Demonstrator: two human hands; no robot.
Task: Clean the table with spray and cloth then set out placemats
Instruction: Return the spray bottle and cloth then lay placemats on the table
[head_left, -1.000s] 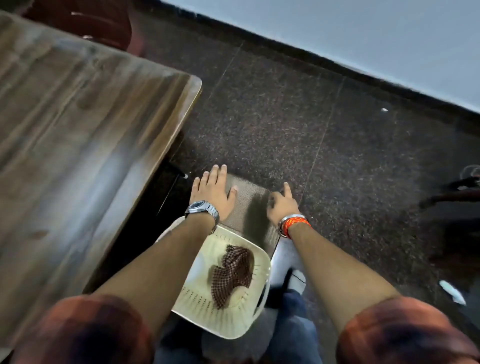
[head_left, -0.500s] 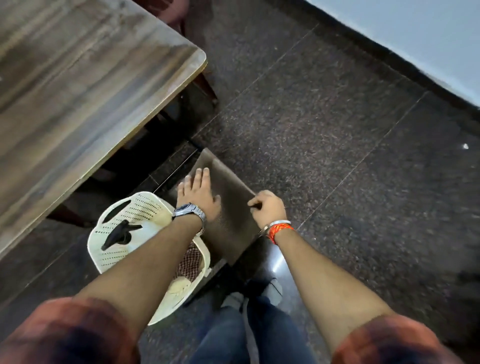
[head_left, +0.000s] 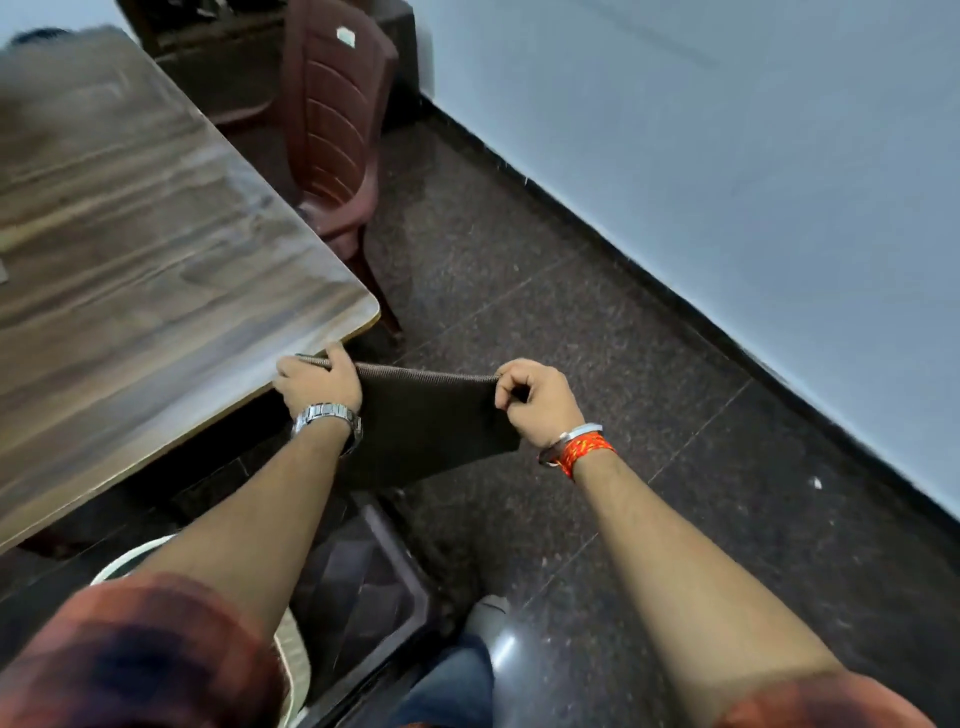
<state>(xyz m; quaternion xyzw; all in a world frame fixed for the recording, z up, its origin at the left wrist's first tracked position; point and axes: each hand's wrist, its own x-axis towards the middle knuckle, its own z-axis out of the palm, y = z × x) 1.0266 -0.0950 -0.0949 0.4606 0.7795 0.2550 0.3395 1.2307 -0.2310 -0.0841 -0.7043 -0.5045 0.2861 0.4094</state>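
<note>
A dark brown woven placemat (head_left: 431, 421) hangs in the air just off the near right corner of the wooden table (head_left: 156, 260). My left hand (head_left: 317, 382) grips its top left corner, right at the table's edge. My right hand (head_left: 535, 400) pinches its top right corner. The mat droops down between the two hands. More dark placemats (head_left: 363, 582) lie stacked low between my arms, beside a cream plastic basket (head_left: 293, 654) that my left arm mostly hides.
A maroon plastic chair (head_left: 332, 130) stands at the table's far right side. The pale wall (head_left: 727, 182) runs diagonally on the right above a dark skirting. Speckled dark floor (head_left: 571, 322) lies between the table and the wall.
Both hands have lifted one placemat off the stack by its top corners and raised it to table height. The view has swung up from the floor and basket to the table corner.
</note>
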